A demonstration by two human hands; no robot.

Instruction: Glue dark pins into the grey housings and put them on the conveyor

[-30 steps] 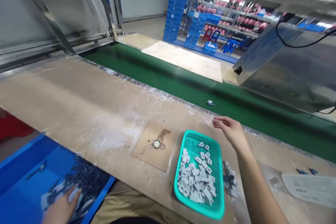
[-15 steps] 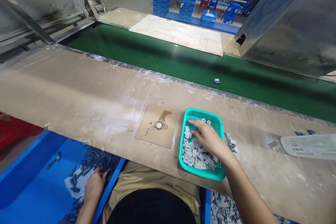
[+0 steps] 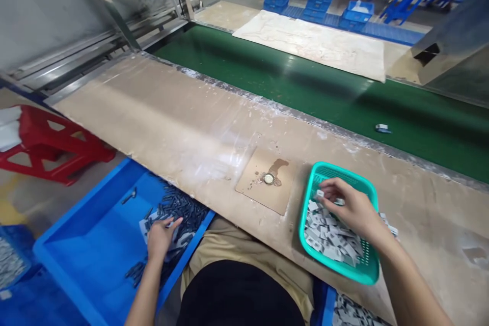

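Observation:
My left hand [image 3: 161, 238] reaches into a blue bin [image 3: 91, 229] at the left, its thumb and index finger apart over a pile of small dark plastic parts [image 3: 183, 209]. No part shows between those fingers. My right hand [image 3: 353, 209] is over the green basket [image 3: 307, 183], which holds many small light-grey plastic pieces [image 3: 330, 237]. At its pinched fingertips sits one small white plastic piece [image 3: 320, 193]. A cardboard square [image 3: 248, 183] with a round metal cap-like piece [image 3: 268, 179] and a wet brown stain lies left of the basket.
Behind the wooden table [image 3: 160, 112] runs a green conveyor belt [image 3: 267, 76], with one small part [image 3: 382, 128] on it. Grey pieces [image 3: 388, 224] lie right of the basket. A red stool [image 3: 57, 142] stands at the left. Another bin of grey pieces [image 3: 351, 311] is below the table.
The camera view has swung left, so things appear further right. My right hand's fingers have closed on a white piece. My left hand has lifted slightly from the dark parts.

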